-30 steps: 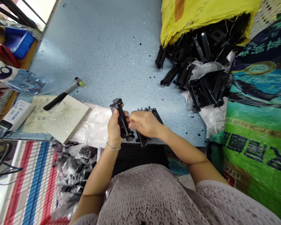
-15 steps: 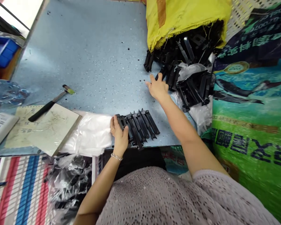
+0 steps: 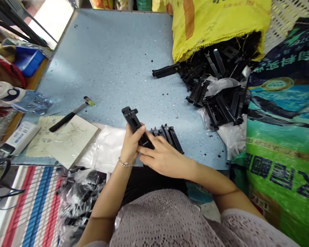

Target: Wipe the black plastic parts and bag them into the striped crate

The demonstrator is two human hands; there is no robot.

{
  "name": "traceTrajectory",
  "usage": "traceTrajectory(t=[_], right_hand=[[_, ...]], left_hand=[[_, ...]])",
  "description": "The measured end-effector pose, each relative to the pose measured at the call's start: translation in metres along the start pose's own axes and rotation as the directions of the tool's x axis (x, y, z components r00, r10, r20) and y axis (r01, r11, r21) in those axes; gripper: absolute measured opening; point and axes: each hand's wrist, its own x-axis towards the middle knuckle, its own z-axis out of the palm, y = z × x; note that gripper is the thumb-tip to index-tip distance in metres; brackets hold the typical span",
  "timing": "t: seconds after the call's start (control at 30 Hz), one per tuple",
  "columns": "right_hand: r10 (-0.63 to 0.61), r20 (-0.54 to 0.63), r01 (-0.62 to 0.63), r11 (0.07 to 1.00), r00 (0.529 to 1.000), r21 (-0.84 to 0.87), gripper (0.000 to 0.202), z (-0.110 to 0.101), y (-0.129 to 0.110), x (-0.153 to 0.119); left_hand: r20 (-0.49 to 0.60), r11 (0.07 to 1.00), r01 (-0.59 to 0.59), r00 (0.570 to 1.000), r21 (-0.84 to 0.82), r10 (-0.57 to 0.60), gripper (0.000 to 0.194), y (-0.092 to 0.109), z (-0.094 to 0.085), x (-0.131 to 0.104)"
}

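Near the front edge of the blue table, my left hand is wrapped round a black plastic part, which points up and to the left. My right hand closes on the lower end of the same part, its fingers touching my left hand. Several similar black parts lie side by side on the table just beyond my right hand, partly hidden by it. A loose heap of black parts spills from a yellow sack at the back right.
A hammer rests on a pale board at the left, beside white plastic bags. Farther left are a plastic bottle and a blue bin. A green printed sack stands at the right.
My right hand has come back from the heap to my left hand. The black part is now raised between both hands. One heap part now points left. The view has shifted.
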Motion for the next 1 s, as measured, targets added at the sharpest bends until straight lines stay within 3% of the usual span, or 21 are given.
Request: traceTrajectory(t=[0.07,0.13,0.2,0.3,0.43,0.57,0.67,0.77,0.9,1.0], right_hand=[[-0.056,-0.092,0.070,0.985,0.994,0.158,0.025,-0.008,0.005,0.000],[0.123,-0.250,-0.068,0.973,0.961,0.219,0.030,-0.009,0.024,0.009],[0.318,-0.337,-0.277,0.947,0.886,0.165,0.036,-0.001,0.047,0.027],[0.447,-0.254,-0.441,0.894,0.858,0.082,0.041,0.014,0.065,0.053],[0.581,-0.151,-0.567,0.814,0.800,0.127,0.049,0.018,0.047,0.052],[0.372,-0.034,-0.365,0.922,0.928,0.131,0.047,0.030,0.006,0.021],[0.342,-0.026,-0.334,0.931,0.939,0.149,0.045,0.050,-0.011,0.003],[0.503,-0.082,-0.484,0.857,0.860,0.177,0.049,0.060,-0.010,-0.018],[0.680,-0.198,-0.698,0.716,0.706,-0.031,0.038,0.061,0.007,-0.049],[0.713,-0.169,-0.732,0.671,0.680,-0.116,0.048,0.065,0.034,-0.062]], left_hand=[[0.000,0.998,0.029,1.000,-0.058,-0.029,0.048,0.003,-0.005,-0.005],[0.103,0.992,0.075,0.993,-0.103,-0.065,0.048,0.004,-0.010,-0.015],[0.196,0.987,0.139,0.973,-0.081,-0.121,0.047,0.001,-0.012,-0.026],[0.178,0.990,0.143,0.974,0.008,-0.142,0.038,-0.005,-0.009,-0.038],[0.048,0.999,-0.024,0.999,0.034,0.023,0.029,-0.009,-0.012,-0.040],[0.017,0.996,-0.048,0.999,-0.077,0.049,0.038,-0.007,-0.017,-0.037],[0.035,0.992,-0.023,0.999,-0.121,0.027,0.040,-0.011,-0.017,-0.043],[0.054,0.998,0.039,0.998,-0.057,-0.036,0.041,-0.017,-0.022,-0.055],[0.088,0.965,0.261,0.961,0.013,-0.261,0.050,-0.028,-0.029,-0.058],[0.074,0.972,0.226,0.972,-0.055,-0.222,0.054,-0.038,-0.017,-0.032]])
